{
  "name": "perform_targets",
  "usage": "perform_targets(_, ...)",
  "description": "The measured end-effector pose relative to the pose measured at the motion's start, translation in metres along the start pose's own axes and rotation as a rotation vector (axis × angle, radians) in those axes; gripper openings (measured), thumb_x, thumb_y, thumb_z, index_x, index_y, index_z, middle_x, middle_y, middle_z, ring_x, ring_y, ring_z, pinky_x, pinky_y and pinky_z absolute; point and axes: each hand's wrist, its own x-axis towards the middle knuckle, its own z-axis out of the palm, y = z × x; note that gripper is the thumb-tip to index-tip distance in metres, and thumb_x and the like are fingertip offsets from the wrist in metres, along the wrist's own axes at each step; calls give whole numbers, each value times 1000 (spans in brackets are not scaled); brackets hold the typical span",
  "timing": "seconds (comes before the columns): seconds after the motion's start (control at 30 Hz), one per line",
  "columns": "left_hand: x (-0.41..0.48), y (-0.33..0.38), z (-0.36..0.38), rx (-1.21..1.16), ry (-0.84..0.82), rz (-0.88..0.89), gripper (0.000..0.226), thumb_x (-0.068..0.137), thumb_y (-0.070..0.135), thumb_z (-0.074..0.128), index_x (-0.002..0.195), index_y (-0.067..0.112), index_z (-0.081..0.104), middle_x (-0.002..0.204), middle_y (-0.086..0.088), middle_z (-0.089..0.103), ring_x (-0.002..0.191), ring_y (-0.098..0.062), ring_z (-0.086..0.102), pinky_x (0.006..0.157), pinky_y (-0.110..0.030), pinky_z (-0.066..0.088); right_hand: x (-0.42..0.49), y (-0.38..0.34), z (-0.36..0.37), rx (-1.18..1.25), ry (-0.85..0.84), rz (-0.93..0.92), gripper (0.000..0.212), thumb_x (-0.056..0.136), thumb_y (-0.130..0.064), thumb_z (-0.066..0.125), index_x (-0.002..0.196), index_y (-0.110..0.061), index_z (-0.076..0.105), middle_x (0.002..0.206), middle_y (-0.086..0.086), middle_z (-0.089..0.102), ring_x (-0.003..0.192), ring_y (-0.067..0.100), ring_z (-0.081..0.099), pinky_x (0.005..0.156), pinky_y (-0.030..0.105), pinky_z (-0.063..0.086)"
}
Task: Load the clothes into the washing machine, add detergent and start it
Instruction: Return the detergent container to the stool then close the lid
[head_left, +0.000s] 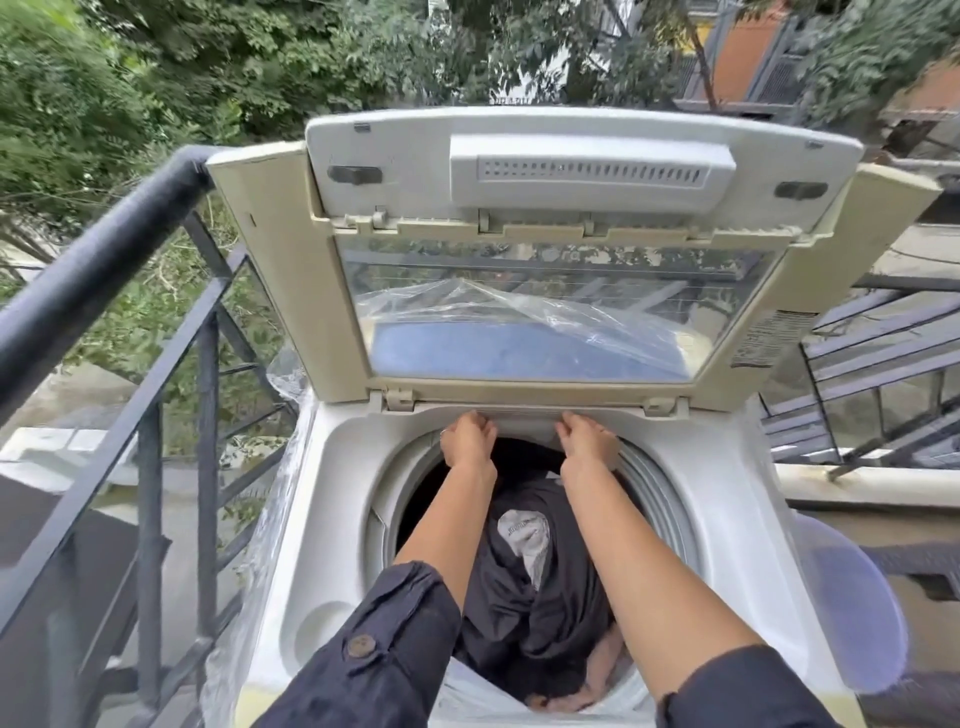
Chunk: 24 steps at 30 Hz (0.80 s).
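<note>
A white top-loading washing machine (343, 519) stands in front of me with its folding lid (519, 171) raised upright. The drum holds dark clothes (540, 597), a grey-white piece (524, 535) and a pinkish cloth (602, 670) near the front. Both my arms reach across the drum to its back rim. My left hand (467, 436) and my right hand (587, 441) curl their fingers over a white panel (524, 423) just under the lid hinge. No detergent is visible.
A black metal railing (104, 249) runs close along the left, with trees beyond. Clear plastic wrap (270, 519) hangs on the machine's left side. A pale lavender tub (852, 597) sits at the right, and metal stairs (883, 364) lie behind it.
</note>
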Motion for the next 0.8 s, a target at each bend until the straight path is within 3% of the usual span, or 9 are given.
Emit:
perform_targets(0.17, -5, 6, -2, 69, -7, 13, 23, 96, 2, 43, 74, 7, 48, 74, -5, 51, 66, -15, 53, 64, -22, 46, -2, -1, -1, -37, -22, 26, 18, 83, 8, 63, 74, -5, 55, 70, 6, 53, 64, 13, 56, 92, 33, 52)
perform_targets(0.33, -18, 11, -5, 113, -10, 9, 16, 95, 1, 39, 83, 7, 47, 67, -1, 44, 57, -12, 41, 49, -20, 35, -12, -11, -7, -65, -41, 5, 13, 85, 7, 59, 77, -3, 56, 75, 8, 57, 87, 21, 58, 96, 33, 51)
perform_targets(0.4, -23, 14, -4, 127, -38, 0, 24, 96, 2, 36, 75, 11, 43, 67, -1, 41, 56, -12, 40, 51, -21, 33, -18, -17, -9, -55, -58, -5, 23, 87, 6, 57, 69, -7, 52, 71, 5, 54, 83, 19, 59, 96, 32, 50)
perform_targets(0.47, -32, 17, -2, 141, -29, 9, 19, 95, 4, 37, 81, 10, 47, 68, -1, 47, 58, -12, 46, 55, -21, 37, -25, -24, -10, -39, -85, -10, 26, 88, 5, 55, 67, -10, 50, 71, 3, 53, 71, 14, 58, 97, 31, 49)
perform_targets(0.57, -48, 23, 3, 122, -45, 38, 25, 94, 4, 38, 72, 12, 46, 65, -1, 47, 56, -13, 45, 53, -23, 35, -32, -33, -13, -24, -128, -6, 18, 88, 5, 54, 74, -6, 55, 71, 2, 52, 69, 11, 56, 96, 28, 49)
perform_targets(0.63, -59, 29, 8, 83, -72, 36, 29, 94, 2, 37, 68, 12, 42, 64, -2, 44, 56, -14, 43, 53, -25, 32, -43, -40, -14, 4, -162, -3, 10, 89, 5, 53, 94, 5, 61, 69, 4, 51, 68, 13, 55, 96, 29, 50)
perform_targets(0.7, -69, 35, 12, 57, -101, 40, 30, 95, 3, 37, 67, 11, 41, 65, -2, 43, 56, -14, 42, 53, -25, 31, -51, -49, -13, 39, -187, -17, 25, 89, 3, 54, 113, 9, 58, 72, 5, 53, 67, 11, 55, 97, 30, 50)
perform_targets(0.8, -81, 44, 19, 25, -154, 57, 29, 96, 6, 36, 68, 11, 42, 69, -2, 44, 59, -13, 42, 54, -23, 32, -68, -65, -9, 109, -241, -16, 21, 89, 3, 54, 111, 2, 55, 81, 7, 53, 69, 13, 54, 95, 30, 51)
